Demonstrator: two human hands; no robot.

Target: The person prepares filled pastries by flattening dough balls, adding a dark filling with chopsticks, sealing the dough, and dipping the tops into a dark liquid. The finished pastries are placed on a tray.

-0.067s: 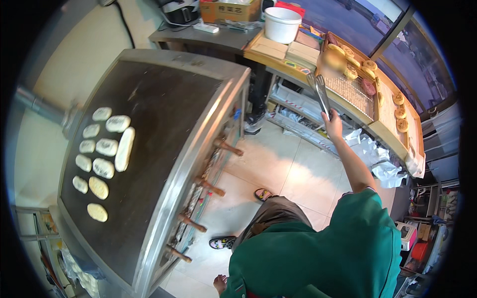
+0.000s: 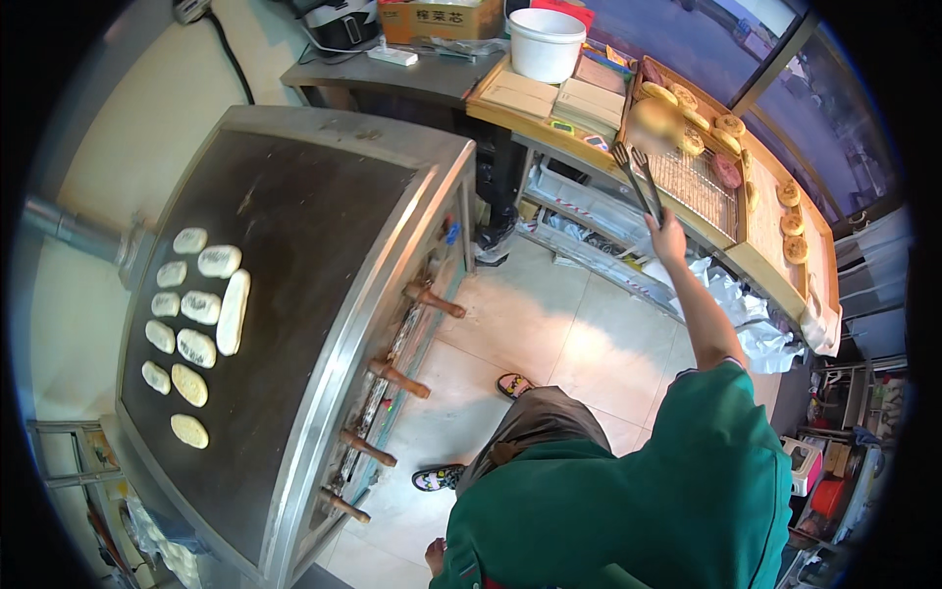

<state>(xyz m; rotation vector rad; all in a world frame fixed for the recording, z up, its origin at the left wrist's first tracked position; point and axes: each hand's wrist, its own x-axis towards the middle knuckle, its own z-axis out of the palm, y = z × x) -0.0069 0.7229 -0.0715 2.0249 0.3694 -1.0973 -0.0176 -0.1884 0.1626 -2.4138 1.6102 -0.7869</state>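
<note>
Two hands in head view. R hand (image 2: 669, 239) grips tongs (image 2: 651, 182), tips slightly apart, pointing fwd beyond it, near wire rack (image 2: 699, 188) w/ breads (image 2: 725, 172). L hand (image 2: 436, 557) hangs low; cannot tell if open/closed. Griddle (image 2: 314, 245) w/ flatbreads (image 2: 201, 306): left of both hands.

On the far dark-grey tabletop (image 2: 329, 75) are a black rounded appliance (image 2: 339, 24), a brown cardboard box (image 2: 446, 24) and a flat white power strip (image 2: 392, 57), with a round white plastic bucket (image 2: 546, 49) to their right. A silver cylindrical metal pipe (image 2: 74, 229) lies before the cream-coloured wall (image 2: 74, 344) at left; a red rounded container (image 2: 830, 498) sits at right.
</note>
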